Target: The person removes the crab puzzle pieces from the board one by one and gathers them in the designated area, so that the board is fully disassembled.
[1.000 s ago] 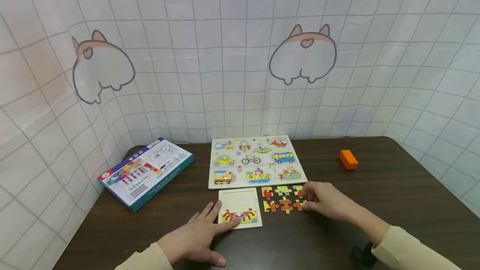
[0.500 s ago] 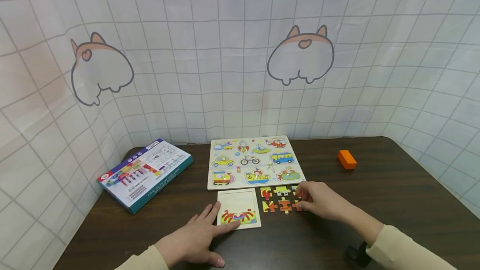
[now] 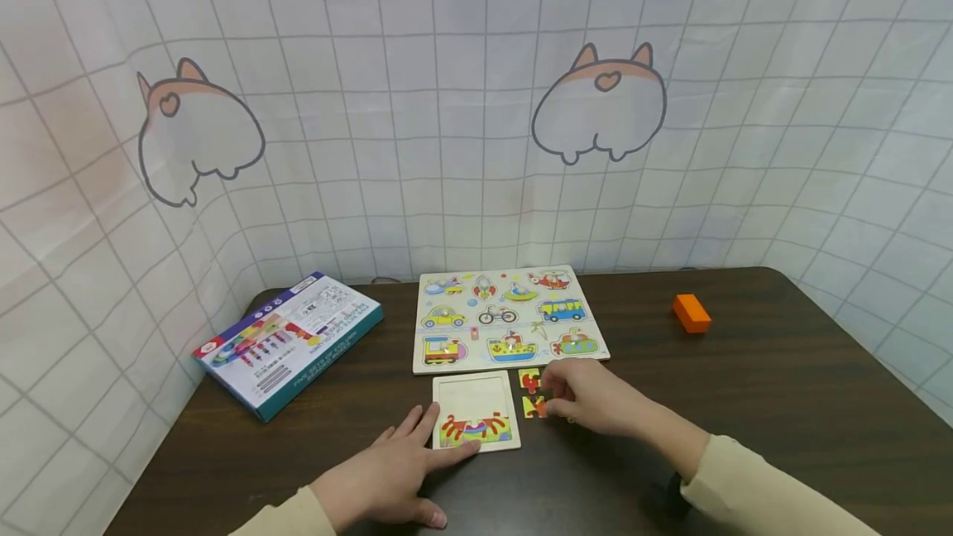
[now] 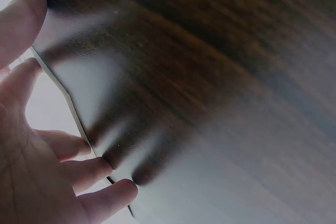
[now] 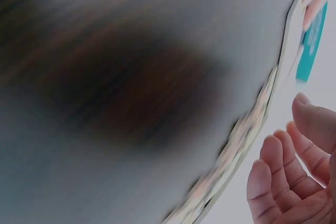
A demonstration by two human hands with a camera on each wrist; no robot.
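My left hand (image 3: 392, 468) lies spread, its fingertips on the left and front edges of a small wooden puzzle tray (image 3: 472, 398). Along the tray's near part runs a crab picture (image 3: 476, 430) in red and yellow-green; above it is bare wood. Right of the tray are loose jigsaw pieces, among them a red and yellow one (image 3: 529, 380) and an orange one (image 3: 533, 408). Over the others hovers my right hand (image 3: 593, 395), hiding most of them. In the right wrist view its thumb stands apart from the loosely bent fingers, and nothing shows between them.
Behind the tray lies a larger peg puzzle board (image 3: 510, 317) with vehicle pictures. A flat teal and white box (image 3: 290, 342) is at the back left, an orange block (image 3: 692, 314) at the right. A grid-patterned curtain (image 3: 447, 106) encloses the dark table (image 3: 782, 404).
My right hand has moved left from the rightmost pieces to over the middle ones. The left hand stays on the tray.
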